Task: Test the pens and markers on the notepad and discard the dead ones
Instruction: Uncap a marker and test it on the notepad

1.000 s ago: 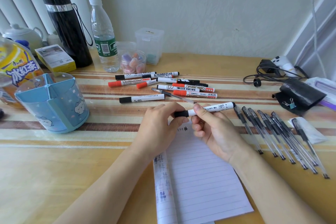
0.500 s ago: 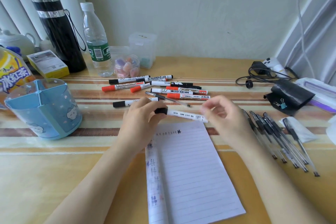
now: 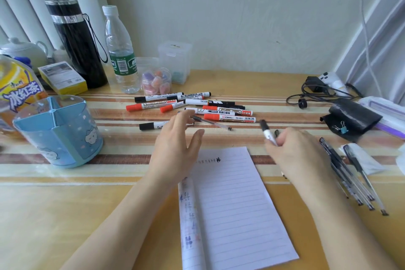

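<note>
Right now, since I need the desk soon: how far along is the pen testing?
Done: the notepad bears test marks on its top line. In hand: the right hand grips a marker; the left hand hovers open by the marker pile. Left, likely: that pile; the pens' status I cannot tell.

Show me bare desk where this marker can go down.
Bare: the near-left desk in front of the blue pen holder, and the back strip between the clear boxes and the cables. Crowded: the marker pile and gel pens.
</note>
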